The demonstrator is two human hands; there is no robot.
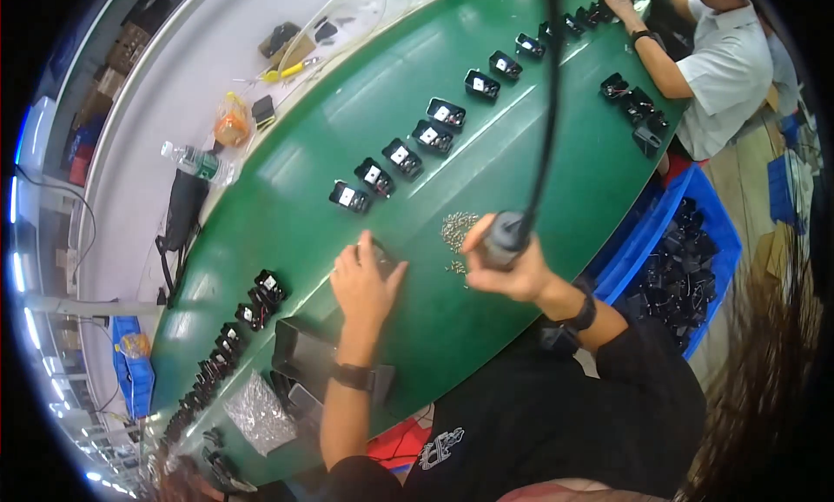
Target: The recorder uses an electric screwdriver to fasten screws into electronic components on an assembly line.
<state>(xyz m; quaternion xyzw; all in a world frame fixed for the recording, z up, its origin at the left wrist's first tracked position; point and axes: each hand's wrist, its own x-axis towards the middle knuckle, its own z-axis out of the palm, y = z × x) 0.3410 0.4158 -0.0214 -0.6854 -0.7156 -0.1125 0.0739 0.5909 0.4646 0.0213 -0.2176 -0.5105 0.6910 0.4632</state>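
My right hand (521, 272) grips a dark, corded electric screwdriver (506, 239) whose cable (547, 120) runs upward. Beside and partly behind that hand lies a pile of small metal screws (458, 230), with several loose ones scattered nearer me. My left hand (363, 285) is over the green table (434, 328) with its fingers stretched and thumb apart. A blurred dark patch shows between its thumb and forefinger; I cannot tell what it is. Ahead of the left hand, small black housings (349, 196) with white parts inside form a row running to the far right.
More black housings (228, 339) line the left. Near my left forearm are a dark box (300, 350) and a silvery plastic bag (261, 412). A blue crate (728, 233) of black parts stands at right, below a co-worker (725, 68). A bottle (198, 161) lies beyond the table.
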